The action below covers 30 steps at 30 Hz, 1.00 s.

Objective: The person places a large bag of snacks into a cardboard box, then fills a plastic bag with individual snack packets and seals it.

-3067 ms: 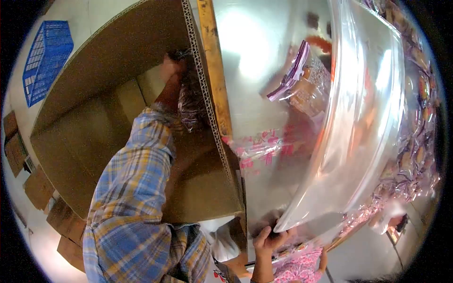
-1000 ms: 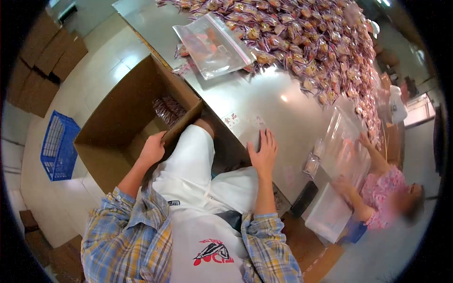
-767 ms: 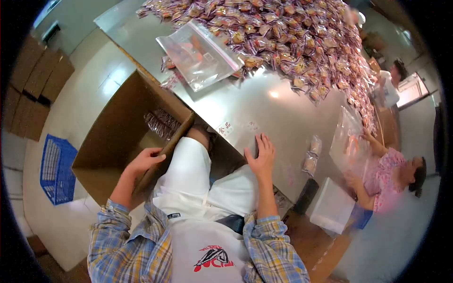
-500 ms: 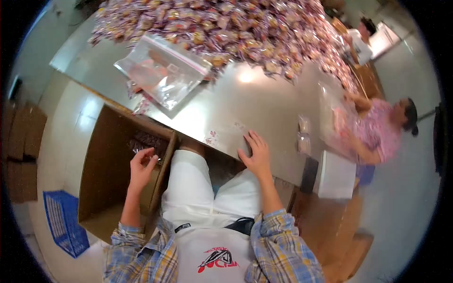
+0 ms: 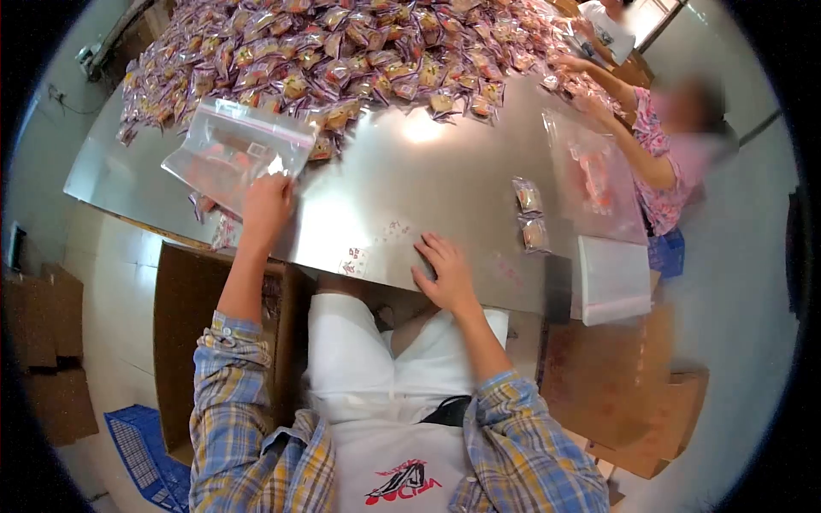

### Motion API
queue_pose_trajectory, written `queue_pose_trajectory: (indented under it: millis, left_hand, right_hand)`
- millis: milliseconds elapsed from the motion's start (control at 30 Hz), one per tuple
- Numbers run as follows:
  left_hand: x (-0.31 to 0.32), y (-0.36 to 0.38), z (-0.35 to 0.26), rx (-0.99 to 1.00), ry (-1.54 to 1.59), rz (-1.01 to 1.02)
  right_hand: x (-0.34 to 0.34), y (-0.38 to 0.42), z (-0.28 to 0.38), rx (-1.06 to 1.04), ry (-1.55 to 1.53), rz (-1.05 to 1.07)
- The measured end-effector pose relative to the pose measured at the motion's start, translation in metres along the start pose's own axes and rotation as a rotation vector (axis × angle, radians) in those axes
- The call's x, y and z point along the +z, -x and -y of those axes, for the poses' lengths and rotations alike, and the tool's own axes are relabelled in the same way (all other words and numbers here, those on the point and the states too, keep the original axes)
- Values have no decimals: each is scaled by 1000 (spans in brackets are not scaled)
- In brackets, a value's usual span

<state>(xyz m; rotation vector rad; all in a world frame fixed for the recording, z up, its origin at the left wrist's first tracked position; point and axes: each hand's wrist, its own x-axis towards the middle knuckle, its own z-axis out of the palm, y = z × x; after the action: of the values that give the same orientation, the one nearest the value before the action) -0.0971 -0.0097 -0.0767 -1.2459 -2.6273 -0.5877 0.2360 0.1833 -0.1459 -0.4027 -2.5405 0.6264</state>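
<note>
The left hand (image 5: 267,201) has its fingers on the near edge of a clear zip-top plastic bag with a red seal strip (image 5: 235,154); whether they pinch it cannot be told. The right hand (image 5: 445,275) lies flat, fingers spread, on the polished steel table (image 5: 428,184), holding nothing. The bag lies on the table just before a heap of small wrapped snack packets (image 5: 342,51). An open cardboard box (image 5: 184,342) stands on the pale floor below the left arm. A co-worker in a pink patterned top (image 5: 663,162) handles another clear bag at the table's right.
</note>
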Motion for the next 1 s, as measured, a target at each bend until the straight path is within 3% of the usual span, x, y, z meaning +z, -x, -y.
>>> queue_pose_trajectory:
  millis: [33, 167, 267, 367, 467, 567, 667, 767, 867, 1000]
  left_hand:
    - [-1, 0, 3, -19, 23, 15]
    - [-4, 8, 9, 19, 99, -284]
    - [6, 5, 36, -165, 387, -311]
    - [0, -2, 46, -477, 820, -187]
    - [-8, -7, 74, -393, 838, -469]
    - [-58, 3, 45, -483, 1062, -971]
    - [-74, 51, 45, -809, 1070, -997]
    - [-54, 91, 30, -976, 1264, -1039]
    - [-39, 115, 13, -1127, 1403, -1079]
    - [-26, 135, 12, -1155, 1458, -1089]
  right_hand:
    - [0, 1, -1, -2, -26, -4]
    - [-9, -2, 8, 39, -77, 22]
    - [-9, -2, 3, 12, -95, 35]
    - [-10, -1, 3, 51, -120, 51]
    - [-8, -2, 1, 49, -119, 51]
    - [-9, -5, 2, 50, -131, 62]
    - [1, -6, 6, 119, -109, -15]
    - [3, -43, 66, 196, -180, -92]
    - [22, -99, 133, -317, -345, -101]
    - [97, -150, 201, -532, -293, 18]
